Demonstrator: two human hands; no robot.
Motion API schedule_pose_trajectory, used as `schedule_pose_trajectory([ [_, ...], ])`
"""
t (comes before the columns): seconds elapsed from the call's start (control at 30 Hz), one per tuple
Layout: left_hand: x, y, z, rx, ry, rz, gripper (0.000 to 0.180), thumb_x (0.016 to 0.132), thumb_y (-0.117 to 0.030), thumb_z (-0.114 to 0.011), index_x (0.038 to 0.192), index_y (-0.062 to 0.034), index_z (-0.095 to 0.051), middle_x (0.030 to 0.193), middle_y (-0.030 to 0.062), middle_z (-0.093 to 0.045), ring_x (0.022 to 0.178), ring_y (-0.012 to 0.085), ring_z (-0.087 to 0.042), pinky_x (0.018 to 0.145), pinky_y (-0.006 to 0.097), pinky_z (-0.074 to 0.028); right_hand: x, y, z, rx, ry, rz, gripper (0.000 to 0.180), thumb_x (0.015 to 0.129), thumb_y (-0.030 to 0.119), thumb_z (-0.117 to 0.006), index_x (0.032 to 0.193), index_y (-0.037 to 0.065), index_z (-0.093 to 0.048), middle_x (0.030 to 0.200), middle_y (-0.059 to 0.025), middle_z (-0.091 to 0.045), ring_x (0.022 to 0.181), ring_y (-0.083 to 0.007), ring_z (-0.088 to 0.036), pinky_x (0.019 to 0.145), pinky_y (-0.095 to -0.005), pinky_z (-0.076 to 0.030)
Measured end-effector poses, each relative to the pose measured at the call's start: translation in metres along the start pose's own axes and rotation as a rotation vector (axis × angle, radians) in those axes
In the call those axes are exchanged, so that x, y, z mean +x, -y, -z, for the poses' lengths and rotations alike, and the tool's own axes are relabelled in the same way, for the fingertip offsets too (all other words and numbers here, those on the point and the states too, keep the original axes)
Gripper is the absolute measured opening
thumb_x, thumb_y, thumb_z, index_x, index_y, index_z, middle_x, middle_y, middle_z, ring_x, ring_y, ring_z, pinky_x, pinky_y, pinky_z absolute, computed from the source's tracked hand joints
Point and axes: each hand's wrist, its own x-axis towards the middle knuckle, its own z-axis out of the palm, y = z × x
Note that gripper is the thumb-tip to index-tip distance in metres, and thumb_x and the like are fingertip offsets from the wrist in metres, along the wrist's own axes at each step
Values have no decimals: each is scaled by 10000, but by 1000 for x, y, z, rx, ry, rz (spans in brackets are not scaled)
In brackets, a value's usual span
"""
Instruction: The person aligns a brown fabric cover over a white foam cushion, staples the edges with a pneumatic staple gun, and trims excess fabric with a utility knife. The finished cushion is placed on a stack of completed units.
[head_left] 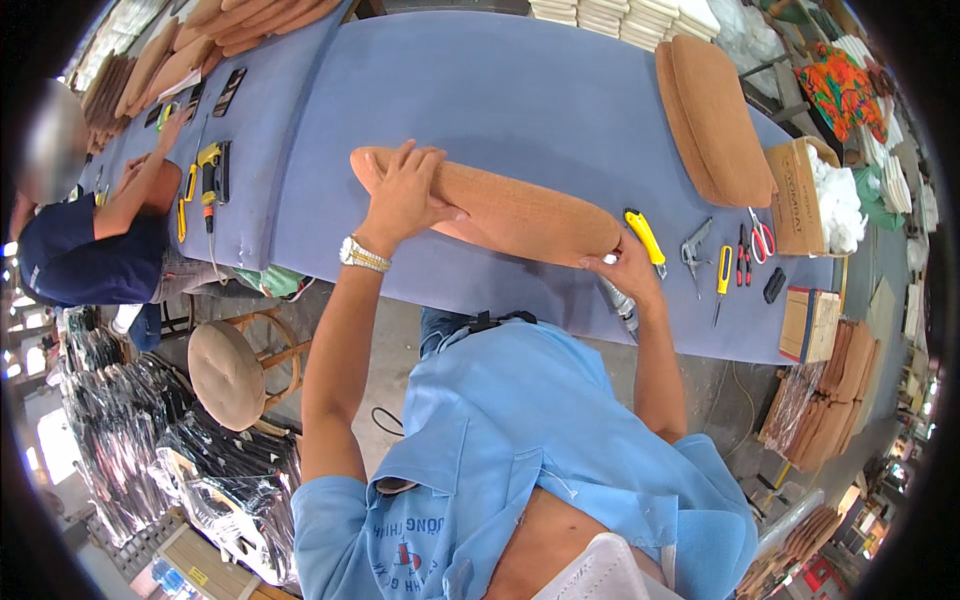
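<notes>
The person stands at the near edge of a long table point(520, 90) covered in blue fabric, holding a long tan upholstered cushion panel point(510, 210) that lies along that edge. The left hand point(405, 190) is laid over the panel's left end, fingers curled over its far side in a firm grasp; a metal watch point(362, 255) sits on that wrist. The right hand point(628, 268) is closed around a metal tool point(617, 298) and presses against the panel's right end, right at the table's near edge; what kind of tool it is cannot be told.

Just beside the right hand lies a yellow utility knife point(646, 238). Further toward the table's right end lie a grey metal hand tool point(694, 246), a second yellow knife point(722, 272), red-handled pliers point(743, 256) and scissors point(762, 236). Near the far right corner rests a stack of tan cushions point(715, 120), and next to it an open cardboard box point(790, 195) filled with white stuffing point(835, 200).

At the table's left end another person point(90, 250) in a dark shirt leans in, with a yellow power drill point(210, 170) lying near that edge. A round padded stool point(228, 372) stands on the floor below the near edge.
</notes>
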Motion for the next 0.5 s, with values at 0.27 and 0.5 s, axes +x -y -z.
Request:
schedule_pose_trajectory([
  [0.27, -48, -8, -2, 57, -115, 53, 944, 654, -434, -944, 1485, -196, -564, 1522, 8, -555, 1491, 322, -426, 1229, 702, -197, 1, 36, -11, -32, 105, 58, 730, 667, 98, -968, 1338, 65, -683, 1249, -98, -746, 1151, -238, -694, 1035, -371, -517],
  [0.5, -73, 26, 11, 145, -59, 138, 821, 682, -338, -931, 1430, -206, -621, 1451, 20, -619, 1430, 283, -496, 1227, 630, -275, -3, 39, -18, -71, 98, 145, 774, 601, 67, -978, 1324, 89, -704, 1287, -116, -742, 1211, -263, -688, 1066, -393, -516],
])
